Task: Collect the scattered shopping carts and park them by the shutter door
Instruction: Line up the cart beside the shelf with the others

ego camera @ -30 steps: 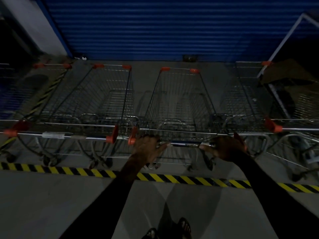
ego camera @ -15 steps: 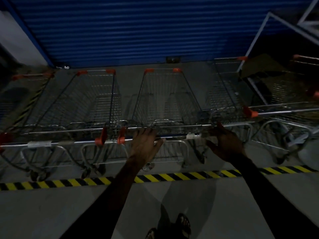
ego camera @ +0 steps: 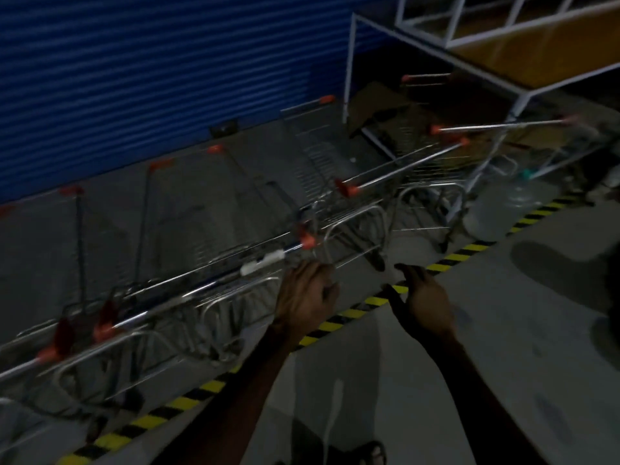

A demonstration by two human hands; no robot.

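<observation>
Several shopping carts (ego camera: 188,250) stand in a row at your 11 o'clock, noses to the blue shutter door (ego camera: 161,72). Your left hand (ego camera: 307,293) and right hand (ego camera: 424,297) hover released, grasping nothing; parking looks finished, so next turn away for stray carts.

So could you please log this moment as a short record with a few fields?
setting: dim floor in front of a blue shutter door
carts: row of shopping carts parked facing the shutter
floor marking: yellow-black hazard stripe behind the carts
left hand: loosely curled, holding nothing
right hand: open, off the handles
image: blurred
</observation>
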